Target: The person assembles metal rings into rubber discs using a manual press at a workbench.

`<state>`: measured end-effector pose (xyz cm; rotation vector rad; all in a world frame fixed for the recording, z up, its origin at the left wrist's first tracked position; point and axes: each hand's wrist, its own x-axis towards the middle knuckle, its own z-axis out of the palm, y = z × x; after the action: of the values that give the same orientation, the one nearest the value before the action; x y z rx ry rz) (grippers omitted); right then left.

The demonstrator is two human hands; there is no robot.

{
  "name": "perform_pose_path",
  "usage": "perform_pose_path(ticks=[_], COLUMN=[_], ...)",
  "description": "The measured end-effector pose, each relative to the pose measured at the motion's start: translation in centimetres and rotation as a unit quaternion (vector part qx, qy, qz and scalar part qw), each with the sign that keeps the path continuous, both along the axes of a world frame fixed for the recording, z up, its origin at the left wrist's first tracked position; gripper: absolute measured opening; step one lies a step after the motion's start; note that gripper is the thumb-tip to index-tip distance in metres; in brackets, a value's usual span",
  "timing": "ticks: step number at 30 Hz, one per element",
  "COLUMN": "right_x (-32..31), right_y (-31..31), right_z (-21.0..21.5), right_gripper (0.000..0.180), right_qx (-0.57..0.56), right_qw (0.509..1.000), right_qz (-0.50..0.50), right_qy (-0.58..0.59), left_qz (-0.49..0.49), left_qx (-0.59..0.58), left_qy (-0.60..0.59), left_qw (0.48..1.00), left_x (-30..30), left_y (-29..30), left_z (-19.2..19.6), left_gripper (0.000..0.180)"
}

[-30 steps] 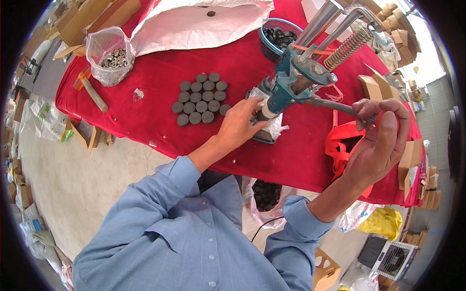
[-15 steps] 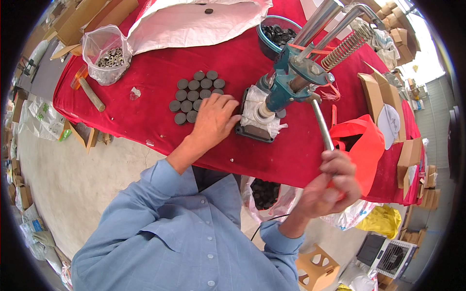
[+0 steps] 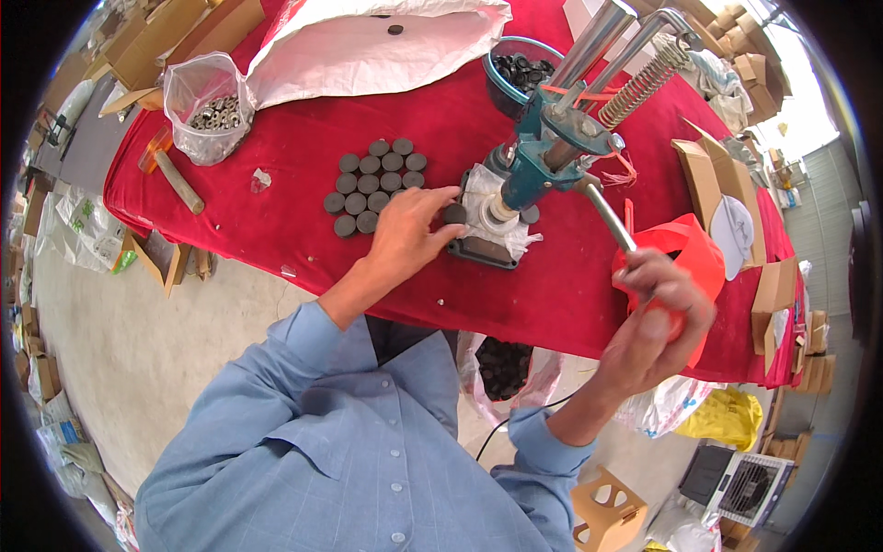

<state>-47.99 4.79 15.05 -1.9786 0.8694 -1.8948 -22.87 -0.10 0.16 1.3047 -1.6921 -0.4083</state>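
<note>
Two bare hands are at work over a red table (image 3: 285, 198). The left hand (image 3: 405, 225) is nearly closed: its thumb and fingers pinch one dark disc (image 3: 454, 213) between their tips. This disc is at the left side of the press (image 3: 533, 175), beside the white sheet (image 3: 478, 189) that covers part of the base (image 3: 486, 253). Whether the disc touches the base, I cannot tell.

The right hand (image 3: 644, 340) is a little blurred; its fingers are curled around the red knob (image 3: 670, 326) at the end of the lever (image 3: 611, 216). The lever slopes from the press down toward the person, on the right.

Just left of the left hand, other dark discs (image 3: 370, 165) lie flat in close rows. Behind the press is a blue bowl (image 3: 499, 85) with black pieces. Farther left stand a see-through bag (image 3: 198, 145) of small metal parts and, in front of it, a hammer (image 3: 179, 182), which lies on the table. Near the right hand there is a red bag (image 3: 692, 248), and next to this bag, a pale cap (image 3: 731, 232).
</note>
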Motion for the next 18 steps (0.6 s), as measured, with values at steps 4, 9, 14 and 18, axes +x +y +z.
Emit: perform_pose_path(ticks=[4, 9, 14, 18], right_x=[0.6, 1.0, 0.8, 1.3], right_y=[-2.8, -3.7, -2.1, 0.7], right_z=[4.7, 4.7, 1.8, -3.3], right_gripper=[0.016, 0.018, 0.017, 0.021], right_qx=[0.066, 0.064, 0.005, -0.042], right_qw=[0.997, 0.995, 0.999, 0.998], right_qz=[0.020, 0.038, 0.010, 0.009], right_qy=[-0.039, -0.070, -0.045, -0.041], left_qz=[-0.033, -0.032, -0.038, 0.041], left_qx=[-0.019, -0.054, -0.027, -0.119], left_qy=[-0.008, 0.003, 0.022, -0.112], left_qw=[0.999, 0.998, 0.999, 0.986], left_x=[-2.7, -4.5, -3.9, 0.9], left_y=[-2.1, -3.6, -3.4, -2.9], left_z=[-0.1, -0.5, -0.2, -0.7], left_gripper=[0.069, 0.072, 0.066, 0.039])
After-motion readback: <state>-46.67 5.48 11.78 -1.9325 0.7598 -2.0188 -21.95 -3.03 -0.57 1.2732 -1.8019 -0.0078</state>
